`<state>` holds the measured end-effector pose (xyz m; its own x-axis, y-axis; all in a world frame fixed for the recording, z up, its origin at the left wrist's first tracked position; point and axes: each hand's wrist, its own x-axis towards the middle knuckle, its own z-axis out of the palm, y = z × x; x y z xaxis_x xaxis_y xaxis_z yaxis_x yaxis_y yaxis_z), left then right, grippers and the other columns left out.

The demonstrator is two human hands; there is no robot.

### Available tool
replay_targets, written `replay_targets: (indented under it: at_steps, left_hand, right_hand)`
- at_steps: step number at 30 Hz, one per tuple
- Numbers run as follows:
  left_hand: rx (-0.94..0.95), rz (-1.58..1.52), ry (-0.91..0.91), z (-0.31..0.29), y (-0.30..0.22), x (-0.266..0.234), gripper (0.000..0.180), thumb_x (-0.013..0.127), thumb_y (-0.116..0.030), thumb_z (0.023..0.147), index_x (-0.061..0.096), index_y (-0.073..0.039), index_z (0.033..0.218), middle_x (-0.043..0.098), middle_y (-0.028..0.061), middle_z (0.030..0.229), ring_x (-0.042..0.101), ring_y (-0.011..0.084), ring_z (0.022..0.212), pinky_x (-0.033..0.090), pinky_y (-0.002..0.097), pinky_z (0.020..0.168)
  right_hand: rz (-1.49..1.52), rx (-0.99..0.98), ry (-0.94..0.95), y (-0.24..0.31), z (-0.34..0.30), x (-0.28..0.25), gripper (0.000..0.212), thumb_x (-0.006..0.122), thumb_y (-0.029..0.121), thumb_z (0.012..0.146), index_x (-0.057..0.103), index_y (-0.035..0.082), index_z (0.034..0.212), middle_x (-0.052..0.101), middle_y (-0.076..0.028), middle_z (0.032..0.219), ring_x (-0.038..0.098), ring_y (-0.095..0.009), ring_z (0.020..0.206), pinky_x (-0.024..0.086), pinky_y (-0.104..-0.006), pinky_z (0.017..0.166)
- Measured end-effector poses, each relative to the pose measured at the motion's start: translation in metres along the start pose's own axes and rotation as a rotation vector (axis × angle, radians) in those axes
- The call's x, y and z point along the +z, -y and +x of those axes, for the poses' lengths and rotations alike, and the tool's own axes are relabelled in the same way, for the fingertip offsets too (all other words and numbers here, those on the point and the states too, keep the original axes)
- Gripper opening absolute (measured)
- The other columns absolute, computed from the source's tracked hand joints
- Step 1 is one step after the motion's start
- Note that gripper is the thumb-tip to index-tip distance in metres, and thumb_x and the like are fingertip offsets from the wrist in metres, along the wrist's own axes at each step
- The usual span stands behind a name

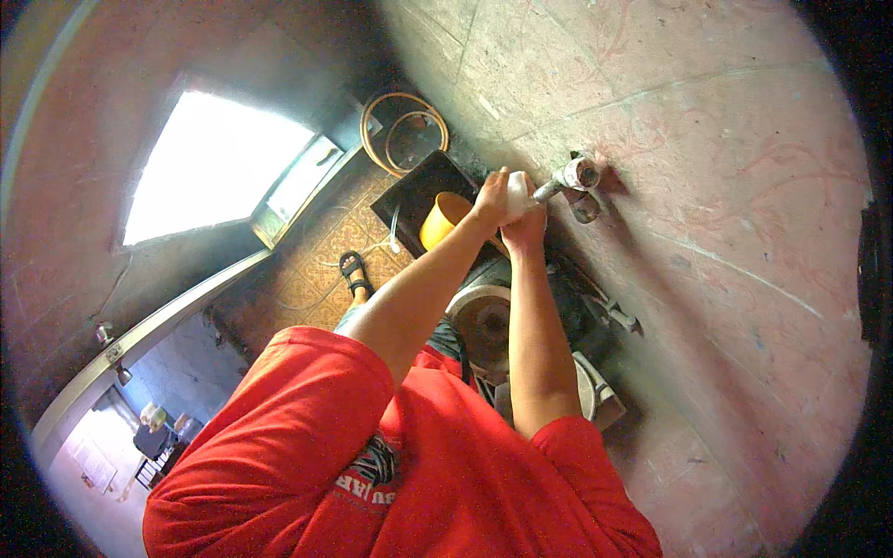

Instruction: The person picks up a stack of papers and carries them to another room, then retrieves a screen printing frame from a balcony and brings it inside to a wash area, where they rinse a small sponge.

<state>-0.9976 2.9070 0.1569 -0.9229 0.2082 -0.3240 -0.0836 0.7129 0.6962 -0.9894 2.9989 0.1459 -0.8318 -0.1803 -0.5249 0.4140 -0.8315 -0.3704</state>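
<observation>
Both my hands are together below a wall tap (pixel 549 191), at the end of its short grey spout. Between them is a white object (pixel 517 193), its kind not clear from here. My left hand (pixel 491 197) closes on its left side, fingers pointing up. My right hand (pixel 526 226) wraps it from the right and below. Just left of my hands, a yellow bucket-shaped container (pixel 441 221) sits in a dark rectangular basin (pixel 402 197).
A round pale toilet bowl (pixel 482 307) lies below my forearms. Coiled orange hose (pixel 404 170) rests beyond the basin. At left are a bright window (pixel 214 167) and a patterned tile floor (pixel 326 251). The pinkish wall (pixel 726 186) rises close on my right.
</observation>
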Motion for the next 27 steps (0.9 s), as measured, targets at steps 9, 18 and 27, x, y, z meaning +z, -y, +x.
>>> replay_targets:
  at_steps: [9,18,27]
  left_hand:
    - [-0.132,-1.064,0.116,0.015,0.055,0.053,0.078,0.068,-0.047,0.062,0.039,-0.007,0.122,0.044,0.0153,0.12,0.043,0.0253,0.108,0.042,0.0353,0.081]
    - [-0.284,-0.056,0.108,-0.004,-0.031,-0.002,0.047,0.049,-0.037,0.081,0.046,-0.007,0.117,0.049,0.0169,0.112,0.046,0.0282,0.107,0.039,0.0499,0.082]
    - [-0.337,-0.797,-0.127,-0.012,-0.02,0.023,0.058,0.043,-0.049,0.084,0.054,0.003,0.105,0.058,0.0209,0.097,0.057,0.0299,0.086,0.044,0.037,0.076]
  right_hand:
    - [0.158,0.107,-0.113,0.005,-0.02,0.014,0.04,0.031,0.032,0.087,0.05,0.004,0.108,0.055,-0.012,0.104,0.056,-0.027,0.092,0.049,-0.0381,0.076]
    - [0.166,0.207,0.018,0.0,-0.009,-0.008,0.034,0.039,0.036,0.088,0.055,0.007,0.096,0.059,-0.011,0.089,0.058,-0.026,0.084,0.048,-0.0404,0.076]
    - [-1.673,-0.455,-0.349,-0.014,0.03,-0.091,0.041,0.046,0.03,0.084,0.04,0.006,0.118,0.06,-0.014,0.09,0.061,-0.031,0.074,0.049,-0.0406,0.063]
